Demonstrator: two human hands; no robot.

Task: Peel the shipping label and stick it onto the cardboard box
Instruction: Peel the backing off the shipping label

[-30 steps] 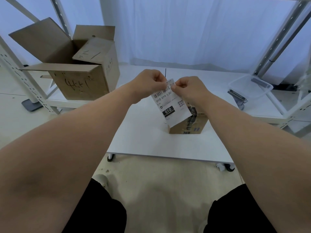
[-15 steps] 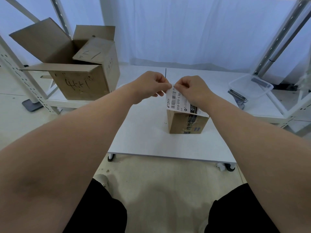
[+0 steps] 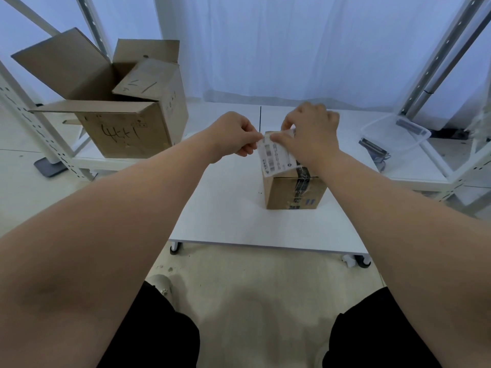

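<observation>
A: Step? Label (image 3: 276, 158) lies over top of small cardboard box (image 3: 295, 191), at table (image 3: 225, 208) centre-right. Judged: placing stage, peel done.

B: Grips? Left hand (image 3: 233, 138) pinches label's edge at 9 o'clock, fingers pressed together. Right hand (image 3: 310, 134) lies on label w/ fingers curled at far edge; pinching or pressing, cannot tell.

A: Next? Prob. line up w/ box edges, lower left side, smooth flat. Near corner overhangs box at 7 o'clock.

B: Surroundings? Big open carton (image 3: 127, 110) on shelf at 10 o'clock, clear bin (image 3: 396, 134) at 2 o'clock, well apart. Nothing obstructs.
</observation>
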